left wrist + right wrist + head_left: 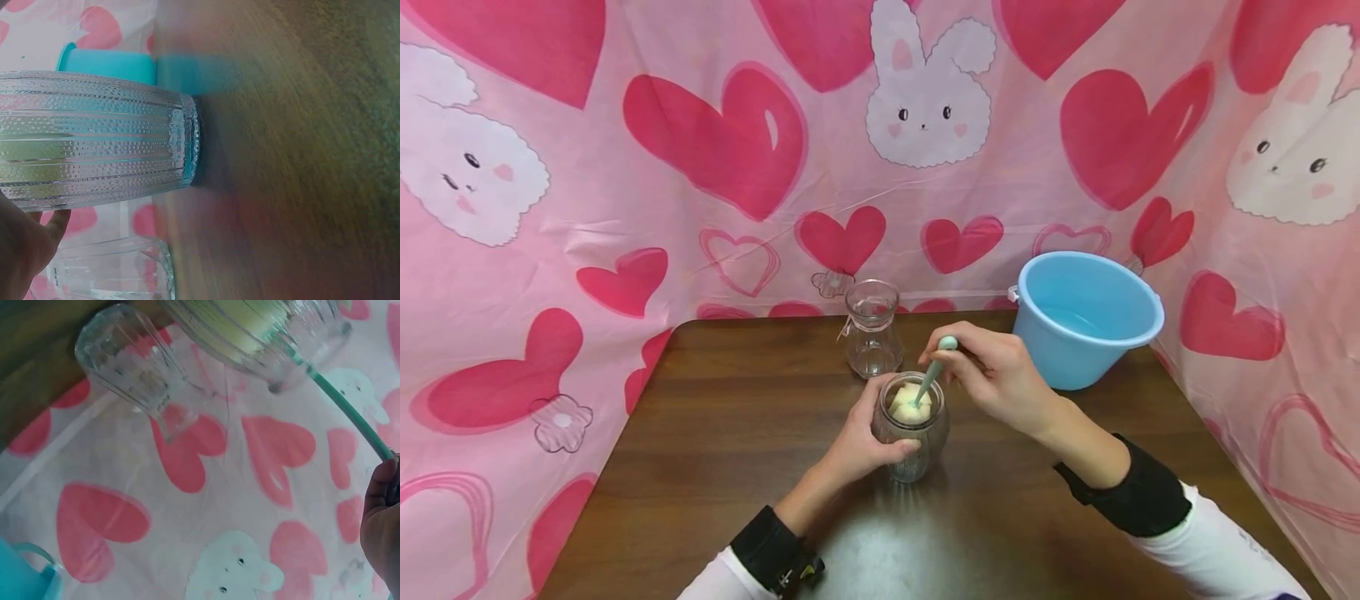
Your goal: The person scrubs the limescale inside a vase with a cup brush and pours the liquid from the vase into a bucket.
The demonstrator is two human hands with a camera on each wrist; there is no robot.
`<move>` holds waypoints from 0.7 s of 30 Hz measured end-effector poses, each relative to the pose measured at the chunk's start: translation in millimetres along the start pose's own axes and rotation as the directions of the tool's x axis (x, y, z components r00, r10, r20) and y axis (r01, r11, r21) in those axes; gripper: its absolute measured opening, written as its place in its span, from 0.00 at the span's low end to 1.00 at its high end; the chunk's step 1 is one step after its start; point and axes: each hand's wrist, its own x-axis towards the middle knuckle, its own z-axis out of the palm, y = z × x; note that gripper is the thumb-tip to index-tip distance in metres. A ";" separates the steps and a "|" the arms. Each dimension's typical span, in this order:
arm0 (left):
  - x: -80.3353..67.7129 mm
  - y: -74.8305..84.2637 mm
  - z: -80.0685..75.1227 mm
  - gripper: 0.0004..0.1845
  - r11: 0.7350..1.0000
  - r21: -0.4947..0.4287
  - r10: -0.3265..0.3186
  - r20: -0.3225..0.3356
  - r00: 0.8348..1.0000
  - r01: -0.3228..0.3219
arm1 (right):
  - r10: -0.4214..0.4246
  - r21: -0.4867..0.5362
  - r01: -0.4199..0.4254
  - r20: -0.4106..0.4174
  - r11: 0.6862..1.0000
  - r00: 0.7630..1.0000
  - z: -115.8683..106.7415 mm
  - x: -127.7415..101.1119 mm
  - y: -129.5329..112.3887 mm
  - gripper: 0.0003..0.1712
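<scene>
A ribbed clear glass jar [928,450] stands on the table, and my left hand [861,437] grips its side with the thumb across the front. Inside the jar's mouth sits a pale yellow sponge head [910,406] on a light green handle. Above the rim, my right hand [1000,367] pinches the upper end of this sponge brush [930,380], which leans to the right. In the left wrist view, the textured jar [119,144] has its base on the wood. The right wrist view shows the green handle [350,412] running from the jar to the right fingers.
Behind the jar stands a clear glass carafe [874,346] with a narrow neck and a tie around it. A light blue bucket [1067,358] is at the table's back right. Pink cloth with hearts and rabbits surrounds the dark wooden table [730,450].
</scene>
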 end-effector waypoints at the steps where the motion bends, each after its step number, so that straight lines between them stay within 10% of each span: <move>1: 0.2 0.2 -0.1 0.45 1.000 -0.002 0.001 0.002 1.000 -0.001 | 0.005 -0.002 -0.005 0.012 1.000 1.000 1.5 -1.3 0.8 0.09; 21: -0.3 1.2 -0.7 0.45 1.000 0.001 -0.007 -0.006 1.000 0.007 | 0.002 0.061 -0.001 -0.008 0.998 1.000 -1.9 4.8 -10.2 0.11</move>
